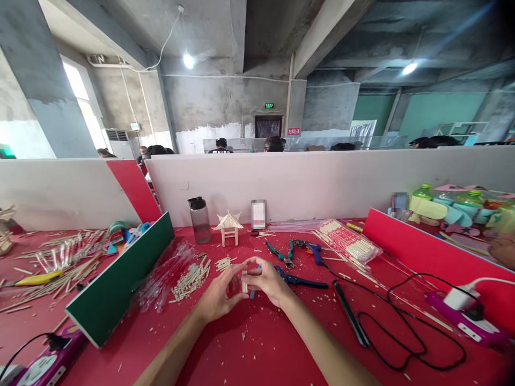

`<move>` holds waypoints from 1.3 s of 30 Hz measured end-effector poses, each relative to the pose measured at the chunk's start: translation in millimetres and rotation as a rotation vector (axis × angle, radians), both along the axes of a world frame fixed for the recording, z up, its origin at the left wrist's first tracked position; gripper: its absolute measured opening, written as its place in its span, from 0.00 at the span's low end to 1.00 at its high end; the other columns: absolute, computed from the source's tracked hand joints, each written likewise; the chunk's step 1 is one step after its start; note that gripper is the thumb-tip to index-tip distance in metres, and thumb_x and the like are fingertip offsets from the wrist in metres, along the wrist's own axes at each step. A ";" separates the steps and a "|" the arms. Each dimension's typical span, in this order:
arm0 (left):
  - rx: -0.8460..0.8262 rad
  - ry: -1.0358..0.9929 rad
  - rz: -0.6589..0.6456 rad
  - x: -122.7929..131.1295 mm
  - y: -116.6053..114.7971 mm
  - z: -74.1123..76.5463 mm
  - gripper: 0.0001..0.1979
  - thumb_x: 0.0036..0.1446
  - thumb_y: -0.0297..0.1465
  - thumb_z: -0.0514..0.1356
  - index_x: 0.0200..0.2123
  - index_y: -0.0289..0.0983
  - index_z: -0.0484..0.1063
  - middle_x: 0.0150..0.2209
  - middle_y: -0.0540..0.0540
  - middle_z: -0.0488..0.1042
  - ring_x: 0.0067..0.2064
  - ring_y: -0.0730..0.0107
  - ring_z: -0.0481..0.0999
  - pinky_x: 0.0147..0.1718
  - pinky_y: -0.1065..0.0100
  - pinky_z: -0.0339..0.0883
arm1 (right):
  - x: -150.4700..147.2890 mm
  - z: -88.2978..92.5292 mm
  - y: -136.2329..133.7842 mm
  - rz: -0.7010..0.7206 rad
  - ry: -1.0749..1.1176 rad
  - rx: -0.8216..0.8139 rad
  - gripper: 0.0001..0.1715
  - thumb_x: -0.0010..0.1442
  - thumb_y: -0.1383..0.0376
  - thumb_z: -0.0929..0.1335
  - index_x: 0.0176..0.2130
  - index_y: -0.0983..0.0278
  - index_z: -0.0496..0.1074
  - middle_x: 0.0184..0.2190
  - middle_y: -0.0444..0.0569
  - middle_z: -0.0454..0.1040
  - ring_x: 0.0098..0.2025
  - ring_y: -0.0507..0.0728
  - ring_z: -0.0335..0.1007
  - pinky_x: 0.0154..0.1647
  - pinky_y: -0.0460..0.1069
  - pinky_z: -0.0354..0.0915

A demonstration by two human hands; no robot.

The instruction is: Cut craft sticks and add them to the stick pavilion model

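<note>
Both hands meet at the middle of the red table. Between them is a small bundle of short wooden sticks (244,284), held upright. My left hand (219,295) is curved around it, with forefinger near the top and thumb at the lower end. From the other side, the fingers and thumb of my right hand (269,281) pinch the same sticks. Just behind the hands lies a blue-handled cutter (303,281), partly hidden by my right hand. A pile of cut sticks (193,281) is left of my left hand, and a smaller group of sticks (224,262) lies beyond it.
A stick-built pavilion model (228,228), a water bottle (200,220) and a phone (258,214) stand at the back. Rightward are green pliers (284,254), a glue gun (314,250), packed sticks (350,244), a black cable (402,289) and a power strip (469,319). A green divider (120,281) stands left.
</note>
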State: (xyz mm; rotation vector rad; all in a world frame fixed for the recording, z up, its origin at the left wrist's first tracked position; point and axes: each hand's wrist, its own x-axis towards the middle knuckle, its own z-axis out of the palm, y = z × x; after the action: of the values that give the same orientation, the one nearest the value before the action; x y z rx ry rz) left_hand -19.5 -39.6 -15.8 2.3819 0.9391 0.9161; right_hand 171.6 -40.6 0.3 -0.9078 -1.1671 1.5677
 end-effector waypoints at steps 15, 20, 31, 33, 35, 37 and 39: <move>-0.022 0.007 0.038 0.9 0.2 4.3 0.27 0.58 0.41 0.62 0.59 0.43 0.61 0.43 0.46 0.74 0.43 0.63 0.75 0.48 0.60 0.69 | -1.3 -7.7 4.3 0.007 0.009 0.022 0.38 0.34 0.53 0.81 0.41 0.63 0.67 0.30 0.44 0.76 0.30 0.55 0.74 0.31 0.49 0.70; -0.034 0.021 0.042 -0.1 0.5 8.1 0.26 0.58 0.40 0.63 0.58 0.43 0.63 0.49 0.44 0.73 0.48 0.61 0.74 0.50 0.59 0.68 | 0.8 -12.3 8.2 -0.005 0.002 0.024 0.37 0.35 0.53 0.81 0.41 0.63 0.67 0.30 0.43 0.75 0.31 0.54 0.74 0.37 0.51 0.71; -0.093 0.155 0.072 0.5 0.4 -8.8 0.23 0.54 0.39 0.65 0.52 0.41 0.67 0.51 0.42 0.73 0.51 0.55 0.72 0.51 0.56 0.66 | 24.0 -16.0 28.6 -0.241 -0.487 0.411 0.12 0.57 0.61 0.67 0.42 0.63 0.68 0.33 0.46 0.74 0.31 0.54 0.73 0.31 0.48 0.68; -0.095 0.186 0.070 1.6 -0.7 -10.5 0.21 0.54 0.39 0.65 0.51 0.42 0.68 0.49 0.43 0.74 0.50 0.54 0.72 0.52 0.55 0.66 | 25.7 -11.4 24.7 -0.253 -0.604 0.466 0.10 0.57 0.64 0.66 0.41 0.63 0.69 0.34 0.47 0.75 0.32 0.54 0.73 0.34 0.48 0.67; -0.097 0.194 0.068 2.4 -1.0 -10.7 0.21 0.54 0.38 0.65 0.51 0.42 0.68 0.50 0.43 0.74 0.50 0.54 0.72 0.52 0.56 0.65 | 24.7 -8.4 18.9 -0.206 -0.751 0.513 0.09 0.56 0.67 0.67 0.40 0.63 0.71 0.34 0.47 0.77 0.32 0.54 0.73 0.36 0.48 0.67; -0.095 0.197 0.059 2.8 -0.9 -10.1 0.22 0.54 0.38 0.65 0.51 0.42 0.68 0.50 0.43 0.74 0.51 0.54 0.72 0.52 0.56 0.65 | 21.9 -7.9 13.3 -0.117 -0.868 0.558 0.09 0.55 0.69 0.68 0.39 0.62 0.73 0.35 0.47 0.78 0.33 0.54 0.74 0.37 0.47 0.66; -0.089 0.209 0.045 3.2 -0.7 -9.1 0.21 0.54 0.37 0.64 0.51 0.42 0.68 0.50 0.43 0.74 0.51 0.54 0.71 0.52 0.56 0.64 | 19.2 -9.4 9.6 -0.044 -0.941 0.599 0.11 0.54 0.71 0.69 0.39 0.60 0.75 0.35 0.46 0.79 0.35 0.55 0.75 0.38 0.47 0.65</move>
State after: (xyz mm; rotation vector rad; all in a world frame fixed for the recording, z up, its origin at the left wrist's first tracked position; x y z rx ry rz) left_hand -16.2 -40.3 -24.8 2.4222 1.0916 0.6352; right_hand 190.9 -31.0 -9.1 -1.2589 -2.0904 0.6143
